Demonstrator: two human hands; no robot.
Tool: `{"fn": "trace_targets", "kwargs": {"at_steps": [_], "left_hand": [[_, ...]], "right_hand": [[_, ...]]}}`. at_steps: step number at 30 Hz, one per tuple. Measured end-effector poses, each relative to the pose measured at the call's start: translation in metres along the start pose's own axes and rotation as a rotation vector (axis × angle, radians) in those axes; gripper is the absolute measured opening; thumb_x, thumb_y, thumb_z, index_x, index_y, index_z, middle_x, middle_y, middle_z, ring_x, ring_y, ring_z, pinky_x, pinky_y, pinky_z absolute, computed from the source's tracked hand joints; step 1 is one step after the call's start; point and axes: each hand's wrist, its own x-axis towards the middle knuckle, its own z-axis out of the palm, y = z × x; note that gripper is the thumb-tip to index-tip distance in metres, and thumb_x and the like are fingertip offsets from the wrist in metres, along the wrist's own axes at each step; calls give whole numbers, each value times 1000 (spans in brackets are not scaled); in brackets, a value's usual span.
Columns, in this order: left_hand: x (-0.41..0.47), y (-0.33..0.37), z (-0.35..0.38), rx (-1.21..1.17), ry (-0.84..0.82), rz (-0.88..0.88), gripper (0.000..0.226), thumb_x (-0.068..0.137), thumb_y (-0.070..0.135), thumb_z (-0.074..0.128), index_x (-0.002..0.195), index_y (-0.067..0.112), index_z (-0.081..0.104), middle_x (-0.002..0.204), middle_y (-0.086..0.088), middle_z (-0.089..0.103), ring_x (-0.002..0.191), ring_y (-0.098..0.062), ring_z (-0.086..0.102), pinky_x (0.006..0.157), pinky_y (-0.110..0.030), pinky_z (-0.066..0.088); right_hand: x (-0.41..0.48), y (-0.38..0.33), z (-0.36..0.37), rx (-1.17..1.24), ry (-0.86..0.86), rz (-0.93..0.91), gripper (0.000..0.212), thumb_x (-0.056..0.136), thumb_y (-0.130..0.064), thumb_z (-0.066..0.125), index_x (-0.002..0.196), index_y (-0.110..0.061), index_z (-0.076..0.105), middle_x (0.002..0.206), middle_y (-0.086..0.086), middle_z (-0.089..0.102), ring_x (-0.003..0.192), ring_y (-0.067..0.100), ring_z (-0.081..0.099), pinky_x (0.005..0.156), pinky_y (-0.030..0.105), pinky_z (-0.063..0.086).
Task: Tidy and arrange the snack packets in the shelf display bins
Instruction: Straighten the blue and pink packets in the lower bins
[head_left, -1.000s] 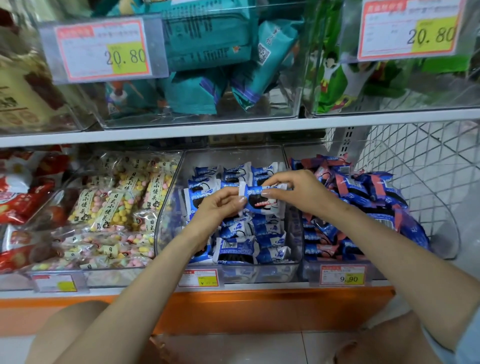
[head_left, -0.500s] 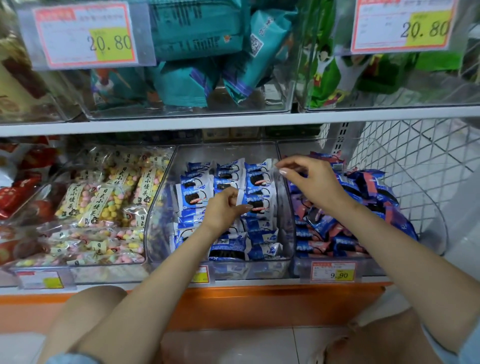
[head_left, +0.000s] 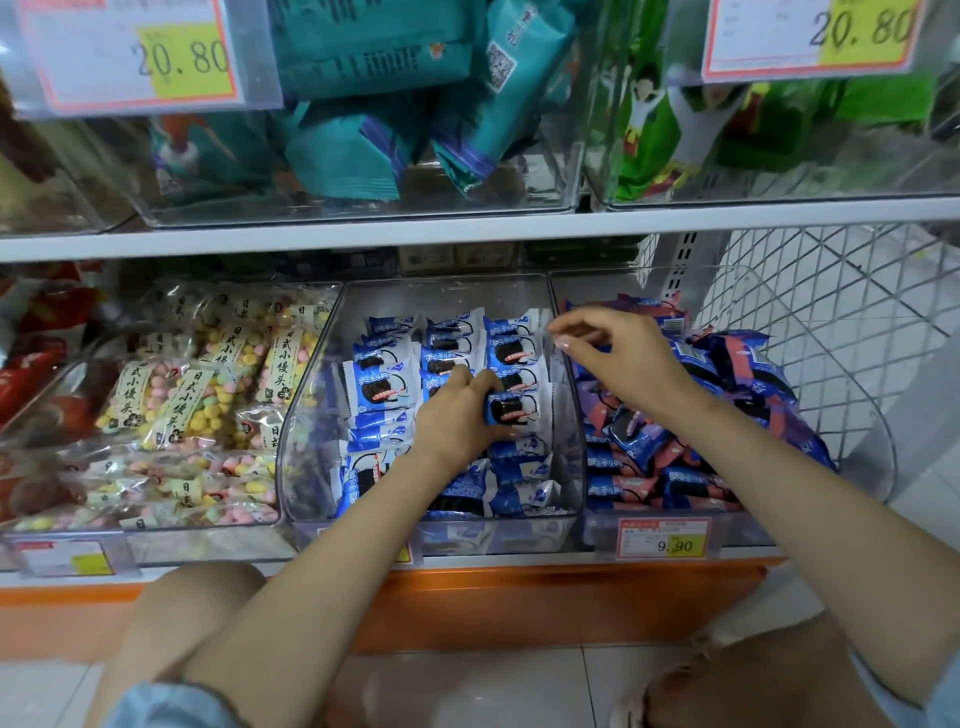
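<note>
The person crouches at the lower shelf. The left hand (head_left: 460, 410) clamps a blue-and-white packet (head_left: 514, 409) in the right column of the middle bin (head_left: 306, 441), apparently seating it in line with the rows. The right hand (head_left: 621, 358) hovers at one o'clock over the bin wall, fingertips close together by the back row; whether it pinches anything I cannot tell. Pink-and-blue packets (head_left: 691, 478) heap at three o'clock and candy bags (head_left: 197, 400) lie at nine, while the upper shelf (head_left: 363, 236) crowds in overhead.
</note>
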Motion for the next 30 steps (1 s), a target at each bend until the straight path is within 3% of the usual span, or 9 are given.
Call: {"fn": "trace_targets", "kwargs": {"at_steps": [4, 9, 16, 18, 23, 26, 30], "left_hand": [[10, 0, 1, 139, 152, 93, 56, 68, 49, 76, 112, 20, 59, 110, -4, 43, 102, -19, 42, 78, -27, 40], [17, -3, 1, 229, 218, 110, 56, 71, 56, 70, 113, 20, 58, 112, -5, 45, 106, -21, 41, 83, -30, 35], [21, -9, 1, 300, 134, 211, 58, 75, 57, 65, 120, 21, 53, 120, -6, 43, 111, -23, 38, 91, -31, 32], [19, -13, -1, 271, 109, 231, 60, 73, 59, 66, 120, 23, 55, 119, -5, 44, 111, -22, 39, 92, -31, 33], [35, -23, -16, 34, 247, 152, 50, 80, 57, 57, 105, 15, 66, 107, -11, 60, 105, -30, 50, 88, -37, 35], [48, -24, -18, 164, 99, 121, 48, 80, 52, 63, 116, 18, 62, 120, -11, 52, 118, -30, 42, 101, -36, 25], [54, -18, -18, 266, -1, 107, 49, 81, 53, 61, 121, 24, 56, 127, -8, 43, 124, -27, 34, 104, -34, 22]], "right_hand": [[1, 1, 0, 13, -1, 9, 18, 90, -16, 61, 107, -16, 69, 98, -4, 67, 89, 11, 62, 77, 13, 47], [2, 2, 0, 18, -7, 17, 18, 91, -16, 61, 107, -17, 69, 93, -12, 63, 85, 7, 60, 73, 10, 46], [3, 2, -1, 6, -26, 15, 18, 90, -16, 61, 106, -19, 69, 94, -12, 64, 87, 13, 62, 80, 25, 51], [4, 3, -1, 8, -30, 17, 18, 90, -16, 61, 106, -19, 69, 95, -11, 65, 87, 14, 63, 80, 26, 52], [7, 6, -1, 10, -34, 17, 18, 90, -16, 61, 106, -19, 70, 95, -10, 67, 84, 15, 63, 76, 24, 51], [8, 8, -1, 12, -37, 15, 18, 90, -16, 61, 105, -20, 70, 94, -11, 68, 82, 15, 62, 72, 21, 51], [9, 10, -2, 33, -42, 22, 18, 90, -16, 61, 105, -20, 70, 92, -10, 68, 81, 17, 62, 70, 23, 51]]}}
